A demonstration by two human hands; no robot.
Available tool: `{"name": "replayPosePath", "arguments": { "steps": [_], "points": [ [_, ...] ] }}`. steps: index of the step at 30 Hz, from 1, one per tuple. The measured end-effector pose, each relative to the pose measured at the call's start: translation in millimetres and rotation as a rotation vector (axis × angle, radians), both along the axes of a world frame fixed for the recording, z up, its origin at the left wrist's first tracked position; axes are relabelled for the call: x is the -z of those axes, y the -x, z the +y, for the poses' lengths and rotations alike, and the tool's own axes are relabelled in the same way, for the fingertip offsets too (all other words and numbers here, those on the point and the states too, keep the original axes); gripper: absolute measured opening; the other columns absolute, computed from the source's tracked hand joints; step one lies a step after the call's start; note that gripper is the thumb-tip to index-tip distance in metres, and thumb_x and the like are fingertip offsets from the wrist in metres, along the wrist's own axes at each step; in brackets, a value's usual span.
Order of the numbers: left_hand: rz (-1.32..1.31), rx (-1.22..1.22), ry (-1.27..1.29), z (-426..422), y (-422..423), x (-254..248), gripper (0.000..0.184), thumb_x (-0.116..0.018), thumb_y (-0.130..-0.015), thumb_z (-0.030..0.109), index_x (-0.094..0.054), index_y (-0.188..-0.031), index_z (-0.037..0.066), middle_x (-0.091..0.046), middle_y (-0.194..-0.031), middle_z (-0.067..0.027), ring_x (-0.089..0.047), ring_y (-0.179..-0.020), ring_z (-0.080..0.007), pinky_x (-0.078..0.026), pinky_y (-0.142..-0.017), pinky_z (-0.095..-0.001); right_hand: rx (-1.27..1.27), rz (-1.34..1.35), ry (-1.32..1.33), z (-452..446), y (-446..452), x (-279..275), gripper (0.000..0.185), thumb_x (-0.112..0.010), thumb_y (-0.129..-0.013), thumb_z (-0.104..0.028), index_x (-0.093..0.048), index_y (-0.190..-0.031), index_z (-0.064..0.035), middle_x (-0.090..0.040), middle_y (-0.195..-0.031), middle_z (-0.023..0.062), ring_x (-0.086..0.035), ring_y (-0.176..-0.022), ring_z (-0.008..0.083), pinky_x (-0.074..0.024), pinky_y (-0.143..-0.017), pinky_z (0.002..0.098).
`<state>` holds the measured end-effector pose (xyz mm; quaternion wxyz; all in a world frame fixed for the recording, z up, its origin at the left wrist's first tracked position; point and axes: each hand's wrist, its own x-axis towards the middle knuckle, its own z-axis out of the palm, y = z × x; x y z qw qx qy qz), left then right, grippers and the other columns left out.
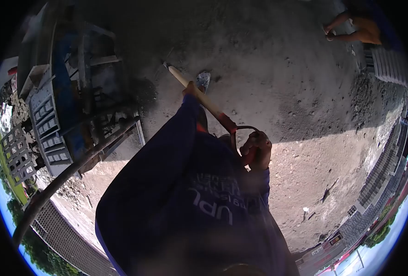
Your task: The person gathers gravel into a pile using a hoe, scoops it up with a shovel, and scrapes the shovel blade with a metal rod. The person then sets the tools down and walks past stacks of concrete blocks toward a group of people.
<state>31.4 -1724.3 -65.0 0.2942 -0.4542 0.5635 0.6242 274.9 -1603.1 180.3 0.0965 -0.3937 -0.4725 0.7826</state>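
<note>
Observed long-handled tool [211, 107] in front of the body, near middle of head view, slanting from upper left down toward right
Noted pale shaft with red section near close end, then thin dark open-frame handle [246, 127]
Found left hand [191, 89] wrapped round the shaft, partway toward far end, with arm stretched out
Found right hand [257, 149] clenched at the open-frame handle, fingers curled, close to the torso
Cannot make out far tip of the tool in the shadow; cannot tell touching or clear of the ground [305, 188]
Recorded pale shape [204, 80] just beyond left hand, beside the shaft; too dim to identify
Noted dark blue shirt [167, 193] across lower centre, with white lettering including "UPL", upside down in this view
Observed shade over upper ground, bright sun nearer the body at right, with sharp edge between
Logged at left: dark rusty pole [70, 170] running diagonally, grey slatted panel [47, 129] behind, perforated panel [70, 241] lower down
Logged at right: long rows of grey blocks [385, 168] along edge of the ground, corrugated sheet [391, 67] farther up
Saw another person [367, 32] at upper right, partly in orange, well apart from the tool
</note>
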Motion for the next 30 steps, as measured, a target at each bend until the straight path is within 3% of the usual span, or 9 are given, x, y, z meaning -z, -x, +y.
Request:
{"name": "replayPosePath", "arguments": {
  "steps": [2, 9, 11, 12, 14, 17, 20, 27, 30],
  "points": [
    [-0.045, -0.012, 0.011, 17.3, 47.1, 9.9, 0.051, -0.057, -0.075, 0.036, -0.051, -0.101, -0.008, -0.060, -0.083, -0.0178, -0.061, -0.067, -0.0307, -0.048, -0.059, -0.0429, 0.079, -0.010, 0.315, 20.5, 58.2, -5.8, 0.017, -0.058, -0.075, -0.018, -0.055, -0.078, -0.0015, -0.050, -0.060, 0.0027, -0.050, -0.056, 0.0120, -0.0394, -0.051, 0.0238],
    [-0.065, 0.108, 0.052, 97.4, 117.4, 43.9, 0.051, -0.058, -0.073, 0.034, -0.053, -0.099, -0.010, -0.060, -0.076, -0.0188, -0.060, -0.062, -0.0300, -0.048, -0.055, -0.0430, 0.075, -0.344, -0.071, 78.6, 168.3, -31.7, 0.016, -0.055, -0.080, -0.018, -0.044, -0.074, -0.0092, -0.042, -0.058, 0.0000, -0.045, -0.042, 0.0128, -0.0373, -0.037, 0.0253],
    [-0.078, 0.235, 0.043, 135.2, 108.0, 31.3, 0.049, -0.058, -0.074, 0.033, -0.052, -0.097, -0.010, -0.060, -0.073, -0.0190, -0.060, -0.059, -0.0293, -0.048, -0.053, -0.0424, 0.234, -0.210, 0.211, 98.9, 170.4, -60.0, 0.013, -0.054, -0.080, -0.017, -0.051, -0.079, -0.0041, -0.046, -0.056, 0.0001, -0.046, -0.044, 0.0095, -0.0402, -0.041, 0.0242],
    [-0.096, 0.200, -0.029, 157.8, 104.5, 21.7, 0.047, -0.059, -0.074, 0.031, -0.052, -0.096, -0.010, -0.059, -0.071, -0.0188, -0.060, -0.057, -0.0289, -0.048, -0.051, -0.0413, 0.070, -0.321, -0.188, 106.2, 171.0, -71.8, 0.016, -0.054, -0.080, -0.018, -0.051, -0.080, -0.0032, -0.047, -0.057, 0.0009, -0.047, -0.044, 0.0102, -0.0414, -0.041, 0.0239],
    [-0.168, 0.140, -0.126, 197.3, 87.2, -16.9, 0.043, -0.060, -0.074, 0.028, -0.051, -0.095, -0.009, -0.059, -0.067, -0.0185, -0.058, -0.052, -0.0284, -0.049, -0.049, -0.0396, 0.052, -0.429, -0.467, 115.2, 170.2, -102.6, 0.019, -0.054, -0.080, -0.021, -0.051, -0.082, -0.0016, -0.049, -0.057, 0.0025, -0.049, -0.045, 0.0111, -0.0426, -0.042, 0.0236],
    [-0.180, 0.274, -0.205, 244.1, 77.3, -53.9, 0.038, -0.058, -0.075, 0.026, -0.050, -0.091, -0.008, -0.057, -0.064, -0.0146, -0.057, -0.050, -0.0254, -0.047, -0.047, -0.0387, 0.384, -0.396, -0.216, 119.2, 159.5, -128.5, 0.022, -0.053, -0.080, -0.023, -0.050, -0.082, -0.0012, -0.051, -0.058, 0.0036, -0.049, -0.046, 0.0120, -0.0422, -0.041, 0.0248],
    [-0.112, 0.501, -0.217, 287.6, 70.0, -52.6, 0.037, -0.059, -0.075, 0.025, -0.050, -0.092, -0.008, -0.058, -0.066, -0.0155, -0.058, -0.052, -0.0250, -0.049, -0.047, -0.0388, 0.444, -0.254, -0.141, 127.4, 131.7, -126.3, 0.019, -0.053, -0.079, -0.023, -0.049, -0.075, -0.0041, -0.048, -0.059, 0.0029, -0.046, -0.045, 0.0129, -0.0407, -0.041, 0.0276],
    [0.024, 0.962, -0.105, 370.6, 161.1, -52.8, 0.041, -0.061, -0.075, 0.024, -0.051, -0.096, -0.009, -0.062, -0.077, -0.0170, -0.063, -0.062, -0.0261, -0.052, -0.050, -0.0380, 0.563, -0.044, 0.107, 169.8, 144.7, -44.8, 0.021, -0.056, -0.079, -0.023, -0.048, -0.071, -0.0066, -0.048, -0.059, 0.0041, -0.050, -0.051, 0.0175, -0.0436, -0.050, 0.0348],
    [0.208, 1.026, 0.061, 417.2, 202.2, 1.3, 0.041, -0.061, -0.075, 0.026, -0.053, -0.098, -0.008, -0.062, -0.078, -0.0167, -0.064, -0.067, -0.0270, -0.053, -0.053, -0.0371, 0.616, 0.068, 0.332, 209.8, 199.0, -12.5, 0.020, -0.056, -0.079, -0.024, -0.048, -0.071, -0.0064, -0.050, -0.061, 0.0045, -0.053, -0.059, 0.0187, -0.0455, -0.060, 0.0347]
  ]
}}
